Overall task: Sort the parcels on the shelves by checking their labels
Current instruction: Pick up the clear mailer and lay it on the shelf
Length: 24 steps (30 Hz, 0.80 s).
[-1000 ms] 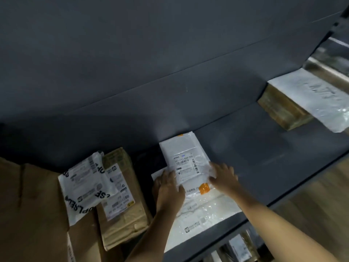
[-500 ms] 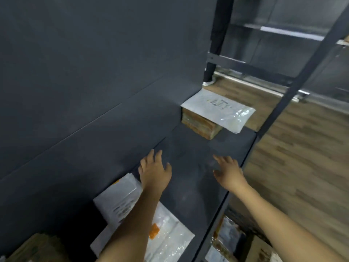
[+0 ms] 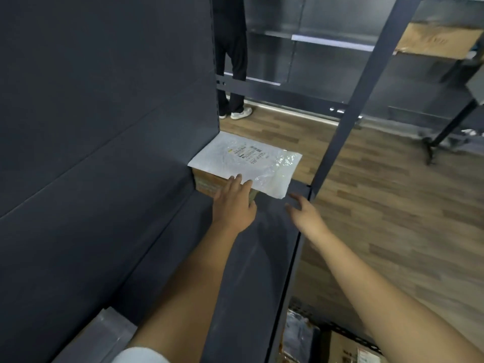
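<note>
Sleeve: a white sleeve (image 3: 141, 356) shows at the bottom edge, on the left arm.
Near packet: a flat grey packet (image 3: 104, 334) lies on the shelf at lower left, cut off by the frame.
Lower level: under the shelf at bottom right sit a clear-wrapped parcel (image 3: 301, 339) and a labelled carton (image 3: 345, 349).
Shelf: the dark grey shelf board (image 3: 248, 271) runs away from the camera, with a dark back panel (image 3: 104, 127) along its left.
Right hand: the right hand (image 3: 303, 214) hovers over the shelf's front edge, fingers spread and relaxed, holding nothing, just short of the mailer's overhanging corner.
Left hand: the left hand (image 3: 233, 205) is stretched flat, palm down; its straight fingertips (image 3: 239, 178) touch the near edge of the mailer, with no curl round anything.
White mailer: a white plastic mailer (image 3: 246, 163) lies flat at the far end of the shelf, its printed label (image 3: 251, 153) facing up; the text is too small to read.
Brown box: a brown cardboard box (image 3: 207, 183) sits under the mailer, against the back panel.
Post: a grey upright post (image 3: 366, 82) rises from the shelf's front corner.
Floor: wood-patterned floor (image 3: 392, 205) lies beyond.
Other person: dark trousers and white shoes (image 3: 241, 113) stand behind the rack.
Far rack: a cardboard box (image 3: 440, 40) rests on a distant shelf.
</note>
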Motion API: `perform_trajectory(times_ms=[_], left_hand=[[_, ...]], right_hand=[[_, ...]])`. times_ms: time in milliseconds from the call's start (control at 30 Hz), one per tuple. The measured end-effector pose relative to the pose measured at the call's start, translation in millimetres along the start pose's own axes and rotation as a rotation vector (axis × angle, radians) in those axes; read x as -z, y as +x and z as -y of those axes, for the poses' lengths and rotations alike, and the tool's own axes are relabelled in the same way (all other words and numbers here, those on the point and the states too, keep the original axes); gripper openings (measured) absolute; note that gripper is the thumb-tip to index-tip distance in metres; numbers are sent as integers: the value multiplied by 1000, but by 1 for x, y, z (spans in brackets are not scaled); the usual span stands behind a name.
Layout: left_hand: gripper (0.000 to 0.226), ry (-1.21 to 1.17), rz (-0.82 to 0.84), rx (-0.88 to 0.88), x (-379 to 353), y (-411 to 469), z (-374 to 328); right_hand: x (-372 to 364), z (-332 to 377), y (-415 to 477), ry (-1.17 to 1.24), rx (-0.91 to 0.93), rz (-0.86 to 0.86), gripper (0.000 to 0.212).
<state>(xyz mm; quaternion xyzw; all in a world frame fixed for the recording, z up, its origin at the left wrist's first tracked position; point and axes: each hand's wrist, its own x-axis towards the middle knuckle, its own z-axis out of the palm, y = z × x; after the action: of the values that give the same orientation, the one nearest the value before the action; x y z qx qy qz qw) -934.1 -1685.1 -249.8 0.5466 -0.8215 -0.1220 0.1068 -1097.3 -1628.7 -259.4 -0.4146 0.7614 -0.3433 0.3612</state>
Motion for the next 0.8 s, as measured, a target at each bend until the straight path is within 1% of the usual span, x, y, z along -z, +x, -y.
perform_trajectory(times_ms=[100, 167, 200, 267, 367, 467, 533, 667, 800], left_hand=[[61, 56, 82, -34, -14, 23, 1], [63, 91, 142, -34, -23, 32, 7], [64, 107, 158, -37, -28, 35, 12], [64, 127, 158, -54, -36, 37, 18], [64, 89, 148, -52, -41, 35, 20], [65, 47, 146, -52, -39, 30, 18], [63, 13, 120, -64, -34, 23, 15], [57, -26, 34, -84, -20, 3, 11], [57, -10, -25, -19, -5, -23, 18]], right_hand=[[-13, 3, 21, 322, -136, 49, 40], [-21, 6, 31, 494, -219, 79, 33], [-25, 7, 35, 558, -234, 79, 30], [-30, 7, 45, 640, -206, 52, 29], [-34, 8, 56, 708, -158, -4, 28], [-33, 11, 59, 714, -192, -99, 22], [-30, 9, 55, 712, -222, -140, 22], [-17, -2, 38, 716, -217, -132, 29], [1, -5, 8, 682, -164, -91, 36]])
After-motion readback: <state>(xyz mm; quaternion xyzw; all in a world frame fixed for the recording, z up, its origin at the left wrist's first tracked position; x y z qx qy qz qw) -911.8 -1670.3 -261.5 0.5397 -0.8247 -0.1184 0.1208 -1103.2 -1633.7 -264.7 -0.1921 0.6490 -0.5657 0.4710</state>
